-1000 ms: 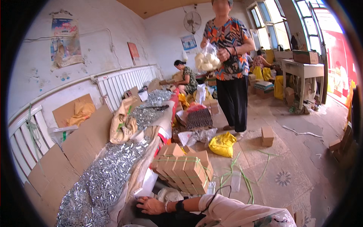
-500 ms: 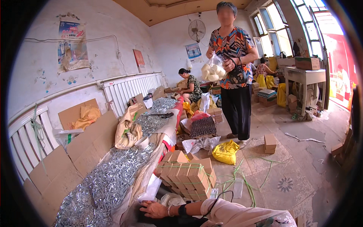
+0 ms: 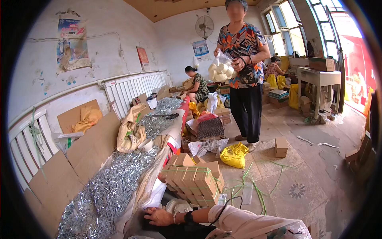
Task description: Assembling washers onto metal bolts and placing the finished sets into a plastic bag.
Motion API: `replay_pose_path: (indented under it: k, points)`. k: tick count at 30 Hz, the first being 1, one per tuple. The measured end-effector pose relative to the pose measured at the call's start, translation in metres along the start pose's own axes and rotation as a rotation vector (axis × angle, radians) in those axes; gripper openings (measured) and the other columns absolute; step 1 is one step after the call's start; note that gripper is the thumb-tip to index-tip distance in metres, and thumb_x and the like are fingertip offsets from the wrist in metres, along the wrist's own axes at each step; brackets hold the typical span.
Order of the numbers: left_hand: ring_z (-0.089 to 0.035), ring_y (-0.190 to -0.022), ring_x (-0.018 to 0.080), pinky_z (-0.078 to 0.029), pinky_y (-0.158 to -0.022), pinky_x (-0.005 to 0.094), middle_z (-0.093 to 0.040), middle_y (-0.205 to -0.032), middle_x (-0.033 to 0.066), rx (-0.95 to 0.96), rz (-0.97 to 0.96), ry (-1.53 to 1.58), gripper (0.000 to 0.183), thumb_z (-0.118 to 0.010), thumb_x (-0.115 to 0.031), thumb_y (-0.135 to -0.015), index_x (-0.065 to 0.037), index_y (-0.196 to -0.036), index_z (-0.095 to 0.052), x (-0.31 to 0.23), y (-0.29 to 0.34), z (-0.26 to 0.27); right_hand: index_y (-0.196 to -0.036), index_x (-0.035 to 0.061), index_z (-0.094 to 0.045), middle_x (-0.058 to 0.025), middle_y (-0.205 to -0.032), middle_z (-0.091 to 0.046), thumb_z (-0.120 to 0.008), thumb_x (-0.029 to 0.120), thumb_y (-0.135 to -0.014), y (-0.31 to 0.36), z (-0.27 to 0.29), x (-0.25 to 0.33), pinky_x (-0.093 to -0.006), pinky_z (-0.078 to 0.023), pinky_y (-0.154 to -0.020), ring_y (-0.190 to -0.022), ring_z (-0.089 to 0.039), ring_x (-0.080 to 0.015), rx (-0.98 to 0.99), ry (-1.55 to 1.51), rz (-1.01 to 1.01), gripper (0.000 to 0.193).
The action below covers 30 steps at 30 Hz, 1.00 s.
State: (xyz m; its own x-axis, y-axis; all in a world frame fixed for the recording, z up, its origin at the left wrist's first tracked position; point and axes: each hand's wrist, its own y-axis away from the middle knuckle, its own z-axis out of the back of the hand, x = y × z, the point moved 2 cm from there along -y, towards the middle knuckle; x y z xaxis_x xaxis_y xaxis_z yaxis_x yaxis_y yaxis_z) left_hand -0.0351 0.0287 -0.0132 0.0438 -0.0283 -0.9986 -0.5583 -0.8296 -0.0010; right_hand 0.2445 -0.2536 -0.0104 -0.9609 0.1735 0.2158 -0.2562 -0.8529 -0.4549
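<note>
My right hand [image 3: 159, 217] reaches in from the lower right, with a band and a bracelet at its wrist. It rests palm down on dark cloth [image 3: 181, 230], perhaps over my knee, fingers loosely spread and holding nothing. Just beyond the fingers lies a white sheet or bag [image 3: 154, 195]. A clear plastic bag [image 3: 178, 206] sits beside the wrist. To the left, a long heap of shiny metal fasteners [image 3: 107, 187] covers a cloth-lined bench. My left hand is out of view.
Small brown boxes [image 3: 193, 179] are stacked and tied with green strapping ahead of my arm. A yellow bag [image 3: 234, 155] lies on the floor beyond. A standing person [image 3: 242, 51] holds a bag of pale round items. Another person [image 3: 197, 85] sits at the bench's far end.
The view has shifted slightly, so most of the room appears a little left and lower-placed things higher. My right hand stays resting on the dark cloth.
</note>
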Motion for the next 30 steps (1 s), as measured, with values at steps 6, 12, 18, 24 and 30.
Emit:
replay_pose_path:
  k: [6, 12, 18, 24, 30]
  points:
    - [-0.034, -0.041, 0.0074, -0.023, -0.039, 0.0225, -0.040, -0.051, -0.0031, -0.019, 0.016, 0.019, 0.020, -0.057, -0.004, -0.077, -0.009, -0.058, -0.051, 0.003, 0.000, -0.001, -0.119, 0.0057, -0.051, -0.0187, -0.125, -0.043, -0.056, 0.028, -0.085, 0.000, -0.007, -0.006, -0.0452, -0.041, -0.094, -0.118, -0.043, -0.0365, 0.021, -0.040, -0.028, 0.041]
    - [-0.035, -0.039, 0.0082, -0.023, -0.037, 0.0231, -0.041, -0.049, -0.0018, -0.002, 0.099, 0.094, 0.018, -0.056, -0.003, -0.075, -0.009, -0.059, -0.053, 0.015, -0.016, 0.009, -0.107, 0.0069, -0.051, -0.0165, -0.104, -0.046, -0.059, 0.026, -0.079, 0.002, -0.012, -0.004, -0.0446, -0.043, -0.084, -0.102, -0.049, -0.0345, -0.287, 0.012, 0.108, 0.035]
    - [-0.038, -0.042, 0.0088, -0.026, -0.038, 0.0214, -0.046, -0.053, -0.0007, -0.129, 0.087, 0.110, 0.018, -0.058, -0.008, -0.080, -0.009, -0.062, -0.054, 0.005, -0.003, -0.003, -0.103, 0.0075, -0.050, -0.0166, -0.103, -0.046, -0.059, 0.026, -0.078, 0.002, -0.012, -0.007, -0.0451, -0.043, -0.083, -0.102, -0.048, -0.0352, -0.263, 0.002, 0.086, 0.032]
    - [-0.039, -0.044, 0.0075, -0.028, -0.041, 0.0204, -0.048, -0.056, -0.0011, -0.101, 0.127, 0.067, 0.020, -0.058, -0.009, -0.082, -0.010, -0.063, -0.054, 0.005, -0.002, 0.000, -0.104, 0.0076, -0.049, -0.0162, -0.103, -0.046, -0.058, 0.026, -0.079, 0.002, -0.016, -0.008, -0.0449, -0.043, -0.083, -0.102, -0.047, -0.0348, -0.266, 0.004, 0.097, 0.032]
    - [-0.040, -0.044, 0.0071, -0.029, -0.040, 0.0203, -0.049, -0.056, -0.0007, 0.037, 0.025, 0.056, 0.023, -0.059, -0.011, -0.086, -0.011, -0.063, -0.054, 0.005, -0.003, 0.001, -0.106, 0.0079, -0.050, -0.0160, -0.102, -0.045, -0.058, 0.027, -0.080, 0.002, -0.017, -0.011, -0.0460, -0.042, -0.083, -0.102, -0.046, -0.0345, -0.259, -0.019, 0.092, 0.033]
